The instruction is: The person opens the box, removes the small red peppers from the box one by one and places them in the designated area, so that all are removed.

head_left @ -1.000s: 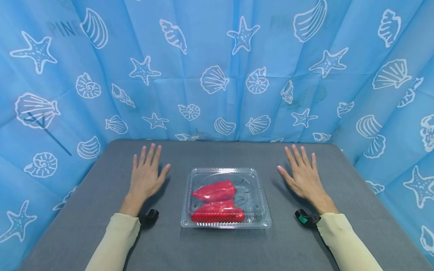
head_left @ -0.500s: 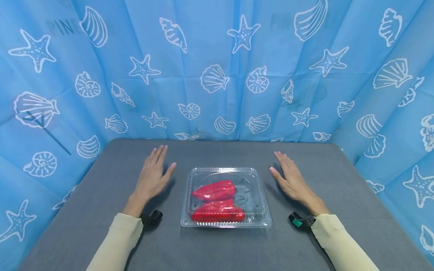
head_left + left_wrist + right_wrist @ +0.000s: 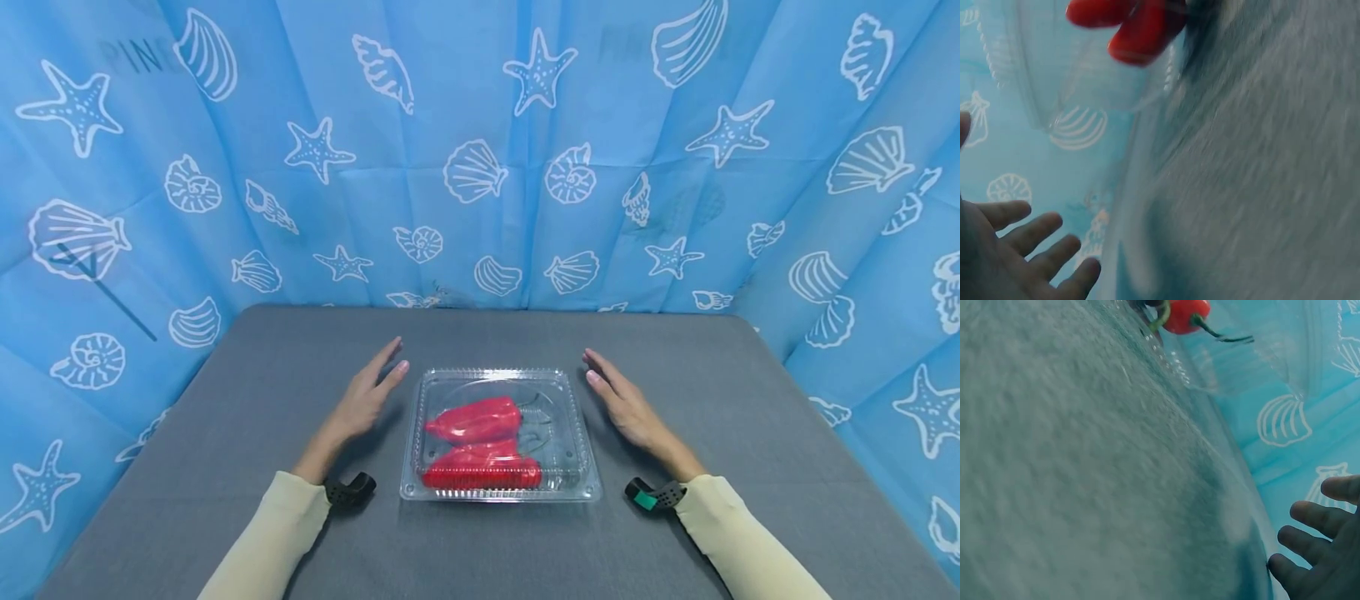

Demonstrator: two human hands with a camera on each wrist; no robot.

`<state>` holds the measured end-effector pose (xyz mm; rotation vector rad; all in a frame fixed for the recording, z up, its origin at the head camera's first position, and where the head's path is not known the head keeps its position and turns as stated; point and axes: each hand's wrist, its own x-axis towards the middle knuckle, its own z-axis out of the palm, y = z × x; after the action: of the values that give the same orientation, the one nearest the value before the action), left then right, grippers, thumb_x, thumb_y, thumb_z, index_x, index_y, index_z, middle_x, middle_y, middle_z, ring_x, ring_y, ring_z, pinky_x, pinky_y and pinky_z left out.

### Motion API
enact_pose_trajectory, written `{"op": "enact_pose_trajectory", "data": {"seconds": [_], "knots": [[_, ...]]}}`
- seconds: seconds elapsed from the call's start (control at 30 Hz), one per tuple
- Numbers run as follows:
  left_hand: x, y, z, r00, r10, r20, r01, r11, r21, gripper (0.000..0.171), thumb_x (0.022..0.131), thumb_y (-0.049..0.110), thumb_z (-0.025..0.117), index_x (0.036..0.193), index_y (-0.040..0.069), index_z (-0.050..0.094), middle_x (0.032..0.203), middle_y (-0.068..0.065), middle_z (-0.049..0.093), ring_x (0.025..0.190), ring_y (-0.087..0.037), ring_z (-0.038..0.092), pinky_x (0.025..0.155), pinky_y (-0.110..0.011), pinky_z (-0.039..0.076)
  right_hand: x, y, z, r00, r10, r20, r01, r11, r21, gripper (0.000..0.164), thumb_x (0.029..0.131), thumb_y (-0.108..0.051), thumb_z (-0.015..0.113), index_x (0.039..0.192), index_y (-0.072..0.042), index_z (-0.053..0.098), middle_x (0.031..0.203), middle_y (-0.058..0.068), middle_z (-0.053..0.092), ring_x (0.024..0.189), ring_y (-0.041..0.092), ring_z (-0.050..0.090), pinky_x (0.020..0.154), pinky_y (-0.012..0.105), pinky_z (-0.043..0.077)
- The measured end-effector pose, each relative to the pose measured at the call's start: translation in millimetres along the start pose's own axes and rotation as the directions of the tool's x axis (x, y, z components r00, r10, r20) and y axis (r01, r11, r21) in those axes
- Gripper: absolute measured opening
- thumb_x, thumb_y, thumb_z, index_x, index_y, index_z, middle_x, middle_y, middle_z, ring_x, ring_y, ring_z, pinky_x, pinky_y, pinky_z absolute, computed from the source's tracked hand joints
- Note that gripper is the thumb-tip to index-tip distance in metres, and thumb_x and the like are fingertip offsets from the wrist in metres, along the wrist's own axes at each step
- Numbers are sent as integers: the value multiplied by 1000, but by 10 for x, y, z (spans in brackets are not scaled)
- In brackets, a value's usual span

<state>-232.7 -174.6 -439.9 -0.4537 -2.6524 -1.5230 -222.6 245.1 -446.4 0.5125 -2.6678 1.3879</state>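
Observation:
A clear plastic clamshell container sits on the grey table in the head view, its lid down. Inside lie red peppers with green stems, tips toward the left. My left hand is at the container's left, palm turned inward, fingers straight and apart from it. On the other side my right hand faces it the same way, also not touching. The left wrist view shows the pepper tips through the plastic and spread fingers. In the right wrist view a green stem is visible.
The table has a grey cloth surface. A blue curtain with white shells and starfish hangs along its back and sides. Black straps are worn at both wrists.
Both hands have moved inward toward the container from wider apart. Their palms have turned from facing down to facing each other. The container has stayed in place.

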Motion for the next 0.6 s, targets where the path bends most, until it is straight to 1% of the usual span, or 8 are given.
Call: {"op": "enact_pose_trajectory", "data": {"seconds": [0.1, 0.17, 0.27, 0.33, 0.43, 0.47, 0.53, 0.6], "knots": [[19, -4, 67, 999, 12, 48, -4, 985, -171, 61, 108, 33, 41, 158, -1, 28, 159, -24, 34, 147, -43, 31, 118, -59, 24, 0, -16, 32, 1000, 6, 11, -7, 998, 55, 55, 110, -27, 38, 155, 4, 32, 156, 26, 39, 147, 44, 29, 119, 61, 18], [20, -2, 100, 996, 27, 91, 0, 959, -283, 60, 108, 30, 39, 156, -5, 28, 158, -27, 34, 146, -44, 31, 118, -57, 27, -3, -23, 52, 1000, 8, 23, -11, 995, 100, 55, 110, -25, 37, 155, 5, 31, 155, 27, 38, 147, 44, 30, 120, 60, 16], [10, 2, 138, 987, 55, 154, 13, 913, -408, 62, 108, 29, 38, 155, -8, 25, 157, -30, 33, 146, -45, 30, 118, -56, 28, -9, -36, 74, 999, 12, 40, -18, 988, 155, 54, 110, -23, 37, 155, 6, 30, 156, 29, 37, 146, 45, 29, 120, 60, 14], [-4, 1, 159, 980, 63, 186, 28, 892, -452, 64, 107, 30, 38, 155, -9, 24, 158, -31, 31, 147, -45, 29, 118, -56, 27, -14, -43, 87, 999, 14, 50, -23, 985, 173, 55, 110, -23, 38, 155, 6, 30, 156, 30, 36, 146, 46, 28, 121, 60, 14], [-22, 0, 188, 974, 70, 214, 44, 873, -485, 67, 106, 32, 41, 156, -9, 23, 158, -31, 29, 147, -45, 28, 119, -54, 25, -17, -41, 114, 998, 11, 58, -21, 982, 186, 55, 109, -23, 39, 155, 6, 30, 156, 30, 36, 146, 46, 29, 121, 58, 15], [-28, -6, 197, 973, 69, 220, 49, 869, -492, 67, 106, 31, 42, 156, -9, 23, 158, -31, 30, 146, -46, 30, 119, -54, 25, -17, -40, 125, 998, 7, 62, -18, 982, 190, 55, 109, -22, 40, 155, 6, 30, 155, 29, 37, 146, 45, 30, 122, 54, 17], [-34, -15, 210, 970, 78, 229, 49, 864, -501, 67, 105, 29, 44, 155, -9, 24, 156, -32, 31, 144, -47, 32, 119, -53, 24, -18, -33, 151, 998, -10, 67, -4, 977, 213, 54, 108, -20, 40, 155, 6, 31, 155, 30, 37, 146, 45, 30, 122, 39, 21], [-36, -21, 218, 968, 76, 239, 57, 861, -506, 66, 104, 28, 46, 156, -8, 25, 155, -32, 34, 143, -47, 34, 119, -53, 25, -20, -27, 175, 997, -28, 70, 10, 971, 238, 54, 107, -18, 40, 154, 7, 31, 155, 30, 38, 145, 45, 31, 117, 23, 23]]}}
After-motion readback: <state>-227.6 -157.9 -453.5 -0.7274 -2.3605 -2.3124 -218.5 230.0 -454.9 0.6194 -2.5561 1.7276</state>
